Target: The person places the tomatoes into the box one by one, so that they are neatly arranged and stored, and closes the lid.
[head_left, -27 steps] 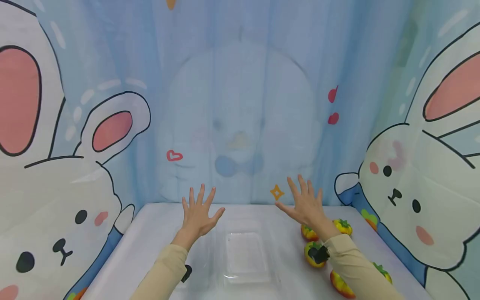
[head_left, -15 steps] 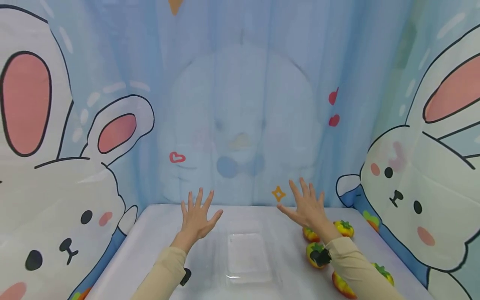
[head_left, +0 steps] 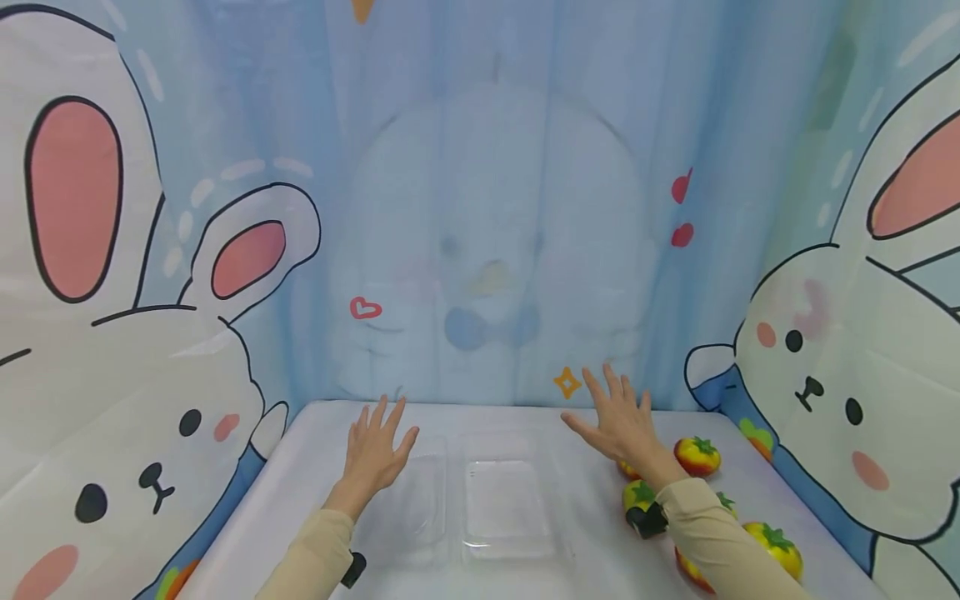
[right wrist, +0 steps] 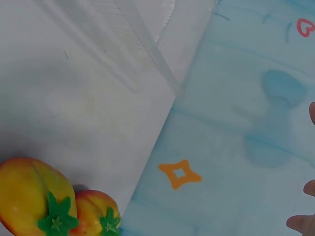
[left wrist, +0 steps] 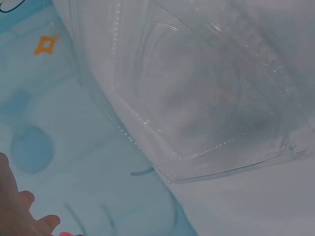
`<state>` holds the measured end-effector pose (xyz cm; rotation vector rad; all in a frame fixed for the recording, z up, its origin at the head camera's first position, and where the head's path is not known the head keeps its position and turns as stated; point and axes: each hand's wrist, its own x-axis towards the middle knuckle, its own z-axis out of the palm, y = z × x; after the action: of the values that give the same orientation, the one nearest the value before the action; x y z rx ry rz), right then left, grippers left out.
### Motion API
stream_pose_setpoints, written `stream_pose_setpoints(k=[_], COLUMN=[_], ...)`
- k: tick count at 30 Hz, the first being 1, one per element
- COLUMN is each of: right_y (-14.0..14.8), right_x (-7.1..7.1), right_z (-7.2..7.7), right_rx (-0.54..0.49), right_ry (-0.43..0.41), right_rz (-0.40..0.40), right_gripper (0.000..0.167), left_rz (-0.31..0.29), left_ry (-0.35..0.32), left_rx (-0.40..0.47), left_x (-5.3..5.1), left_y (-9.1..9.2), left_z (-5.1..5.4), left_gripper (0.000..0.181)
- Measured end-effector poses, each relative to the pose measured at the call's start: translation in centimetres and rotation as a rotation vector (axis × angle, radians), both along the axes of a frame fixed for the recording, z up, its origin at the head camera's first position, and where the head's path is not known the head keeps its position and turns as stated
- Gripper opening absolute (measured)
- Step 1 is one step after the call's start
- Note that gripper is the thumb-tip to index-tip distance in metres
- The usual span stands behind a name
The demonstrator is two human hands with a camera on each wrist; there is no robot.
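My left hand (head_left: 372, 454) hovers with straight fingers to the left of a clear plastic clamshell container (head_left: 510, 550), holding nothing. My right hand (head_left: 618, 421) is raised with fingers spread above the right part of the table, also holding nothing. In the left wrist view, the container's clear lid (left wrist: 221, 174) lies near the table's far edge, with fingertips at the lower left. Near my right forearm are several yellow-red fruits with green star-shaped tops, such as one fruit (head_left: 697, 456) and another fruit (head_left: 640, 496). The right wrist view shows a large fruit (right wrist: 29, 196) touching a smaller one (right wrist: 96, 211).
A white-covered table (head_left: 270, 517) reaches back to a light blue curtain (head_left: 487, 192) printed with rabbits. Another fruit (head_left: 780, 550) sits toward the table's right edge. My right sleeve (head_left: 720, 533) partly hides some fruits. Dark wrist cameras sit under both wrists.
My left hand has moved left and lower, away from the container, its fingers drawing closer together. The right hand has sunk slightly. The head view has shifted a little.
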<state>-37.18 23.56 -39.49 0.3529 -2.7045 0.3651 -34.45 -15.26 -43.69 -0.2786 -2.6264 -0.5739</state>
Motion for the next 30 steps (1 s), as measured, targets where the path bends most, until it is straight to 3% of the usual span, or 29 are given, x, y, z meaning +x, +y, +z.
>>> stream_pose_setpoints(k=[9, 17, 25, 30], right_y=[0.3, 1.9, 3.9, 4.9], right_x=[0.3, 0.3, 0.0, -0.2], right_z=[-1.3, -1.6, -2.2, -2.9], right_rx=[0.029, 0.058, 0.08, 0.076], right_ry=[-0.002, -0.005, -0.068, -0.08], right_rz=[-0.011, -0.023, -0.059, -0.082], right_gripper=[0.085, 0.083, 0.084, 0.083], left_rz=[0.032, 0.075, 0.117, 0.108], left_ry=[-0.025, -0.076, -0.154, -0.159], left_rx=[0.003, 0.117, 0.178, 0.177], left_x=[0.9, 1.8, 2.0, 2.3], left_y=[-2.1, -4.1, -4.9, -5.0], left_z=[-2.6, -4.2, -5.7, -6.6], left_gripper=[0.051, 0.047, 0.051, 0.051])
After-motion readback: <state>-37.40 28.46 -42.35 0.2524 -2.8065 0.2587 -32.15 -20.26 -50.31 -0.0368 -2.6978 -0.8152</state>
